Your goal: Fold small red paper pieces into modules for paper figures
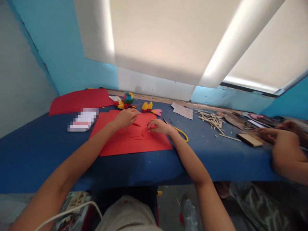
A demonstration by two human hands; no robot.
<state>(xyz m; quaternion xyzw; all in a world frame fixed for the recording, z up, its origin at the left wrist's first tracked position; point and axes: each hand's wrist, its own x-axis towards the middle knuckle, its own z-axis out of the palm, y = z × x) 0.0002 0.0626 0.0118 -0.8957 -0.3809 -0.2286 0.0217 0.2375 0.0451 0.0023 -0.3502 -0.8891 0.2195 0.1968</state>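
Red paper sheets (pixel 134 146) lie on the blue table in front of me, with small strips and cut pieces on top. My left hand (pixel 126 118) rests over the far left part of the sheets, its fingers stretched out and slightly bent. Close to its fingertips is a small dark red piece (pixel 136 124). My right hand (pixel 159 126) is over the right part of the sheets, its fingers curled in a pinch around a small red paper piece (pixel 152 127). Just right of that hand lie scissors (pixel 181 132) with yellow handles.
Behind the sheets stand folded-paper figures (pixel 128 98), yellow-and-red pieces (pixel 147 106) and a pink piece (pixel 157 112). More red paper (pixel 81 101) and a blurred-out white item (pixel 83 119) are at left. Wooden sticks (pixel 213 120), a wooden block (pixel 249 140) and another person's hands (pixel 269 134) are at right.
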